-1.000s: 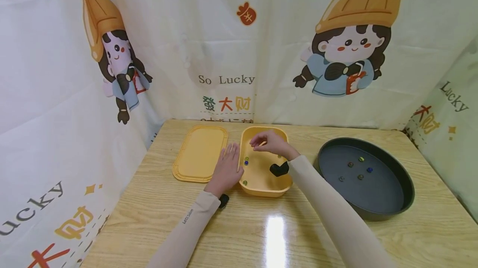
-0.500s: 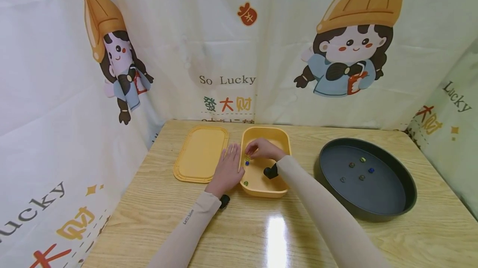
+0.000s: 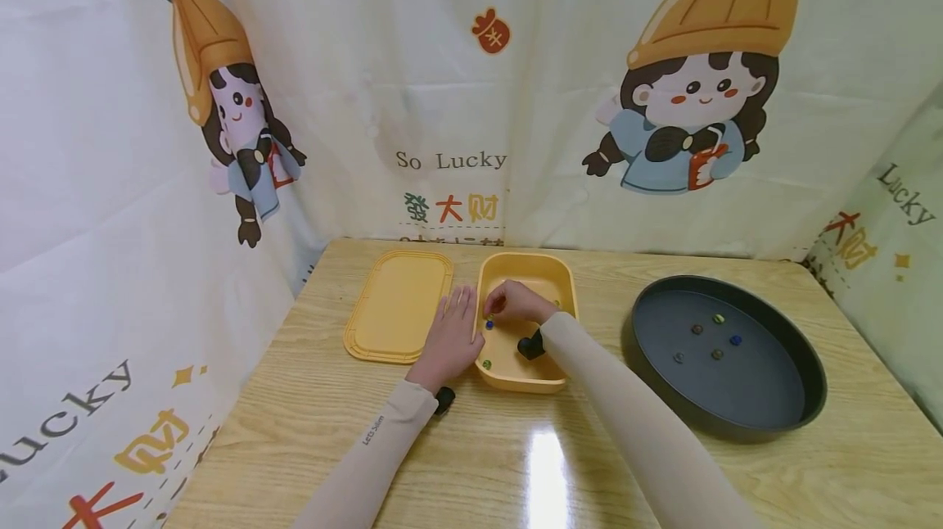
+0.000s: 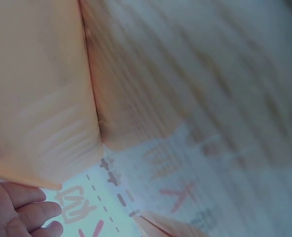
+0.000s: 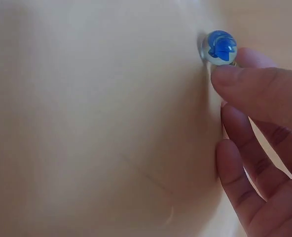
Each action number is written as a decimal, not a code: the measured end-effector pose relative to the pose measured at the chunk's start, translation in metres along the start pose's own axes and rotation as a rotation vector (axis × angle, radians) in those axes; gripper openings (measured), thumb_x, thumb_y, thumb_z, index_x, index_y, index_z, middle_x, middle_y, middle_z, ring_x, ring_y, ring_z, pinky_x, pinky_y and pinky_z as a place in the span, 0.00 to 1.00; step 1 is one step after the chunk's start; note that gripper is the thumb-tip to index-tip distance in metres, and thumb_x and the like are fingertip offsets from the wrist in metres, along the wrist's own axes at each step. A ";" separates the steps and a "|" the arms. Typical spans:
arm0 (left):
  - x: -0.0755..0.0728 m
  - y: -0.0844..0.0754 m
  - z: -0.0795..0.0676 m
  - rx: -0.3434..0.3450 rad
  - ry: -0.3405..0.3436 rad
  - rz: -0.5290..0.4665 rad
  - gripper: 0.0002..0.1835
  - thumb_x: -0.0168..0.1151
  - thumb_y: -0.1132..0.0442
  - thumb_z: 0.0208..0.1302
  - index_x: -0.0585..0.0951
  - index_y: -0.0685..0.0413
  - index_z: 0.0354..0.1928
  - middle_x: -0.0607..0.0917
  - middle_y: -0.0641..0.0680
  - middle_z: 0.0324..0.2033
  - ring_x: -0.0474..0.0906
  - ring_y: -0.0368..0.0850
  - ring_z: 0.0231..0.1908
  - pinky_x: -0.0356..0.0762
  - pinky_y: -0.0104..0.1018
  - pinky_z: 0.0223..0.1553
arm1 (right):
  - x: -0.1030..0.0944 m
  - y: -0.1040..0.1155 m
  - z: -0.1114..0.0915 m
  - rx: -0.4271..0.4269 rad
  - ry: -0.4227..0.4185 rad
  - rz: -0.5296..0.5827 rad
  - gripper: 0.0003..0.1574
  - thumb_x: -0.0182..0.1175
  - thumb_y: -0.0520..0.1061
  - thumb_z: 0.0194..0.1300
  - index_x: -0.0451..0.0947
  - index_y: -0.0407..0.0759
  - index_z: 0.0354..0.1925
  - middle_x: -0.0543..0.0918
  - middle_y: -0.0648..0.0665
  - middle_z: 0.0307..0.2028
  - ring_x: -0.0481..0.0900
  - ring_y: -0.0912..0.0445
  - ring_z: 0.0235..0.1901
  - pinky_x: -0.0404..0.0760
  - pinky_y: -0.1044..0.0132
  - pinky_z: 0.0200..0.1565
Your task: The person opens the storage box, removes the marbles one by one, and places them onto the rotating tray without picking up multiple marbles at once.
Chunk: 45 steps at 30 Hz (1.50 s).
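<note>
My left hand lies with fingers straight along the left wall of the yellow plastic box. In the left wrist view, that hand's fingers touch the box's outer wall. Inside the box is my right hand, thumb and forefinger bent together by the left wall. A sliver of a yellowish marble shows between those fingertips; the rest of it is hidden. Right beside it sits a clear marble with a blue swirl. A greenish marble lies in the near left corner; another marble is by the right wall.
A flat yellow lid lies on the wooden table, left of the box. To the right stands a round dark pan with several marbles in it. A printed curtain hangs behind the table.
My right hand has moved left and down inside the box, its fingertips reaching the marbles by the left wall. The left hand has stayed against the box.
</note>
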<state>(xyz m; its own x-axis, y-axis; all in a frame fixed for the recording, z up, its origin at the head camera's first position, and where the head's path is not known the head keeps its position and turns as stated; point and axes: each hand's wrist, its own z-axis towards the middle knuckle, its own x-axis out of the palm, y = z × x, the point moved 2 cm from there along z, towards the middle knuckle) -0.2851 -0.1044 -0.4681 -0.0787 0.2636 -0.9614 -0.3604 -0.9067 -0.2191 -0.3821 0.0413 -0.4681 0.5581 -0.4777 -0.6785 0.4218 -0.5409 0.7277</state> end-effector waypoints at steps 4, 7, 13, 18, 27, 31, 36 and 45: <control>-0.001 -0.001 0.000 -0.003 0.004 0.006 0.37 0.47 0.55 0.66 0.51 0.65 0.72 0.56 0.61 0.71 0.47 0.54 0.73 0.42 0.51 0.73 | 0.000 -0.002 -0.001 0.004 -0.010 -0.003 0.08 0.62 0.28 0.51 0.84 0.34 0.31 0.86 0.42 0.31 0.75 0.62 0.29 0.77 0.72 0.37; -0.002 -0.002 0.000 -0.004 0.008 0.003 0.37 0.47 0.55 0.67 0.50 0.65 0.72 0.56 0.61 0.72 0.47 0.54 0.73 0.42 0.51 0.73 | -0.001 -0.003 -0.001 0.011 -0.020 -0.011 0.08 0.63 0.28 0.51 0.84 0.34 0.32 0.86 0.41 0.32 0.76 0.62 0.28 0.78 0.73 0.36; -0.003 -0.004 0.001 0.004 -0.004 -0.004 0.36 0.48 0.55 0.66 0.52 0.65 0.72 0.56 0.62 0.71 0.48 0.55 0.73 0.43 0.51 0.72 | -0.002 -0.003 -0.003 0.009 -0.040 -0.040 0.08 0.64 0.28 0.50 0.84 0.34 0.33 0.86 0.41 0.33 0.76 0.62 0.28 0.78 0.73 0.35; -0.004 -0.005 0.001 0.003 -0.008 0.002 0.36 0.48 0.55 0.66 0.52 0.65 0.72 0.57 0.61 0.71 0.48 0.54 0.73 0.43 0.51 0.72 | -0.004 -0.002 -0.004 0.006 -0.053 -0.048 0.07 0.65 0.29 0.51 0.84 0.34 0.32 0.86 0.42 0.30 0.75 0.63 0.26 0.77 0.73 0.33; -0.004 -0.005 0.000 0.000 0.003 0.010 0.36 0.47 0.55 0.67 0.51 0.65 0.72 0.56 0.61 0.72 0.47 0.54 0.73 0.43 0.52 0.72 | -0.007 -0.001 -0.005 0.007 -0.094 -0.050 0.07 0.62 0.29 0.52 0.83 0.36 0.32 0.84 0.44 0.29 0.75 0.63 0.26 0.77 0.74 0.33; -0.003 -0.005 0.000 0.003 -0.003 0.014 0.36 0.46 0.55 0.67 0.51 0.65 0.72 0.56 0.61 0.71 0.47 0.54 0.73 0.44 0.52 0.72 | -0.012 0.005 -0.007 -0.041 -0.102 -0.034 0.06 0.62 0.31 0.53 0.82 0.35 0.32 0.84 0.43 0.29 0.75 0.62 0.27 0.77 0.74 0.33; -0.002 -0.004 0.000 0.003 -0.004 0.011 0.36 0.47 0.55 0.67 0.51 0.65 0.72 0.56 0.61 0.71 0.48 0.55 0.73 0.44 0.53 0.72 | -0.021 0.012 -0.013 -0.066 -0.119 0.005 0.06 0.63 0.32 0.54 0.82 0.34 0.34 0.85 0.41 0.31 0.77 0.62 0.29 0.78 0.72 0.36; -0.002 -0.002 -0.002 -0.013 0.011 0.002 0.37 0.47 0.55 0.67 0.50 0.65 0.72 0.54 0.60 0.72 0.47 0.54 0.73 0.42 0.51 0.73 | -0.041 0.021 -0.041 -0.051 -0.180 0.089 0.06 0.63 0.32 0.55 0.81 0.34 0.35 0.83 0.38 0.34 0.78 0.58 0.32 0.82 0.63 0.42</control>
<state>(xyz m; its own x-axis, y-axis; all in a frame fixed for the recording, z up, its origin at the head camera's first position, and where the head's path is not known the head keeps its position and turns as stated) -0.2826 -0.1038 -0.4664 -0.0695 0.2581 -0.9636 -0.3482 -0.9115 -0.2190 -0.3664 0.0778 -0.4205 0.4603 -0.6404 -0.6148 0.4150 -0.4570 0.7867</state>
